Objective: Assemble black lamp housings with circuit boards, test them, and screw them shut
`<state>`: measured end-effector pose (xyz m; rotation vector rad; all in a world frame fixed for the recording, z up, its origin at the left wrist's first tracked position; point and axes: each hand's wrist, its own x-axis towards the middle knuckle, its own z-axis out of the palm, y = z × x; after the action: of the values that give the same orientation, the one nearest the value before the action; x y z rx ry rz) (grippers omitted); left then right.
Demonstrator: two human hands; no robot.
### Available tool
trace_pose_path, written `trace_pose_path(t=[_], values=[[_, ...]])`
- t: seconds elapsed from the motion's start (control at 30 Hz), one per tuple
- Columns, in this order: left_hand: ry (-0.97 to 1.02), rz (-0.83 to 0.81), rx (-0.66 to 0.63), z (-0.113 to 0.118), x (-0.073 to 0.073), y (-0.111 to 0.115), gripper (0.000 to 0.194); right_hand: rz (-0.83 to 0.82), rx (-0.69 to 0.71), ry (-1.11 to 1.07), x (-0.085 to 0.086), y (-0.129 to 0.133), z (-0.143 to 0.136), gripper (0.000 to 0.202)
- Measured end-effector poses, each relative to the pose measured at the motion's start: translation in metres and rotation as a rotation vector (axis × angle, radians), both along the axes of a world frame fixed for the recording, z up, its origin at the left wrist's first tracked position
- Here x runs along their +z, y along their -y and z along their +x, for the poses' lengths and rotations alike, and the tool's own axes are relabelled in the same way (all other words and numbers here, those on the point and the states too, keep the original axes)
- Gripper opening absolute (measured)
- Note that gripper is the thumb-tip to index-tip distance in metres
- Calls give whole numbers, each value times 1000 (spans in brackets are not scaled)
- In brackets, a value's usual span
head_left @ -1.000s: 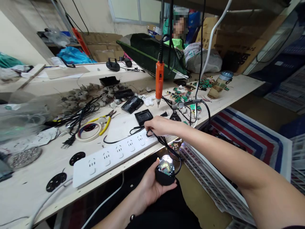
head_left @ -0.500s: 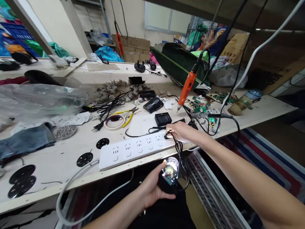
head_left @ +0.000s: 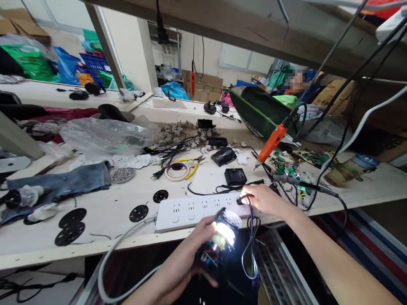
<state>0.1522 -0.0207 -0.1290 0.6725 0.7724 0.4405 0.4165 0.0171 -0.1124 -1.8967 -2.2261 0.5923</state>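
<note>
My right hand (head_left: 265, 200) is closed on a small black plug (head_left: 239, 201) at the right-end socket of a white power strip (head_left: 182, 222). A looped dark cord (head_left: 253, 231) hangs below that hand. Wrapped around a dark-cased lamp-like device (head_left: 212, 254), my left hand (head_left: 196, 248) keeps it in front of the bench edge. Bright light glows from the device's upper part, and wires and a circuit board show in its opened body. Just behind the strip sits a black charger-like box (head_left: 235, 176). The glare hides some of the device's detail.
An orange electric screwdriver (head_left: 271, 143) hangs over the bench, near a soldering iron (head_left: 311, 185) and scattered green circuit boards (head_left: 288, 163). Yellow-handled pliers (head_left: 191, 170) and a tape roll (head_left: 168, 173) lie left. A bottle (head_left: 352, 169) stands right. Black perforated discs (head_left: 139, 213) lie in front.
The view has swung left, so the bench appears farther right and lower. My left hand has brought the lit device closer to the strip and tilted it. My right hand stays on the plug.
</note>
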Motion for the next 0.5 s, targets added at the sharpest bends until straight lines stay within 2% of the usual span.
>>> trace_pose_path(t=[0.1, 0.2, 0.27, 0.4, 0.5], values=[[-8, 59, 277, 0, 5, -16, 43, 8, -16, -12, 1, 0, -3, 15], [50, -26, 446, 1, 7, -38, 32, 18, -25, -20, 0, 1, -6, 17], [93, -92, 484, 2, 7, -52, 32, 25, -21, -13, -1, 1, -7, 19], [184, -176, 457, 6, 4, -70, 38, 65, 13, 17, -3, 3, -5, 32], [225, -212, 474, 10, 0, -75, 38, 230, -4, 36, -2, 11, -12, 36]])
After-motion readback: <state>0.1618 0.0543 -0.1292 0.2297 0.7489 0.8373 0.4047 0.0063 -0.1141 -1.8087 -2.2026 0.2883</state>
